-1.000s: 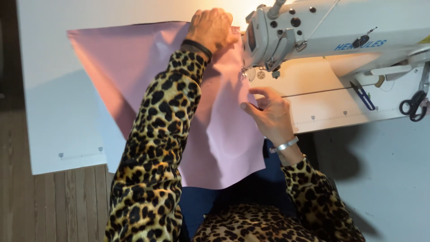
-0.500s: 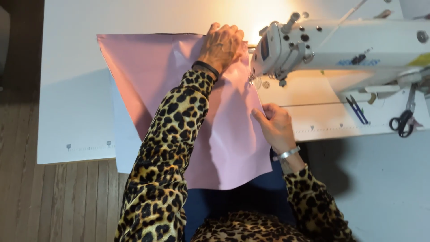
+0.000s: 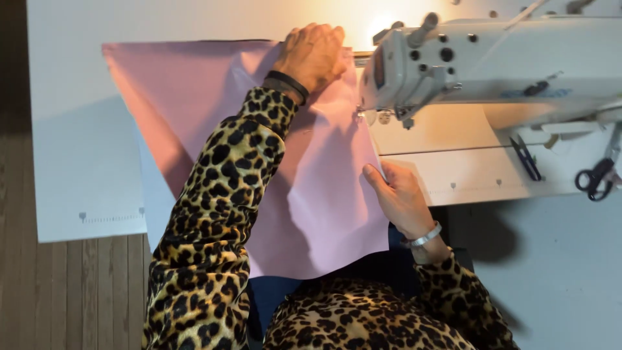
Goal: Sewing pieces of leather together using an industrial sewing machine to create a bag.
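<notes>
A large pink cloth (image 3: 194, 110) lies across the white table and hangs over its near edge. My left hand (image 3: 314, 55) presses flat on the cloth's far part, just left of the head of the white sewing machine (image 3: 492, 65). My right hand (image 3: 398, 198) grips the cloth's right edge near the table's front, thumb on top. The cloth's right edge runs under the machine's needle area (image 3: 361, 115). Both sleeves carry a leopard print; a black band circles the left wrist and a silver bracelet the right.
Black scissors (image 3: 593, 178) and small blue thread snips (image 3: 525, 159) lie on the machine's table (image 3: 466, 175) to the right. A lamp glares near the machine head. Wooden floor (image 3: 65, 291) shows at the lower left.
The view has shifted so that the table and machine sit lower and nearer in the frame. Both hands keep their hold on the cloth, which has slid slightly towards the machine.
</notes>
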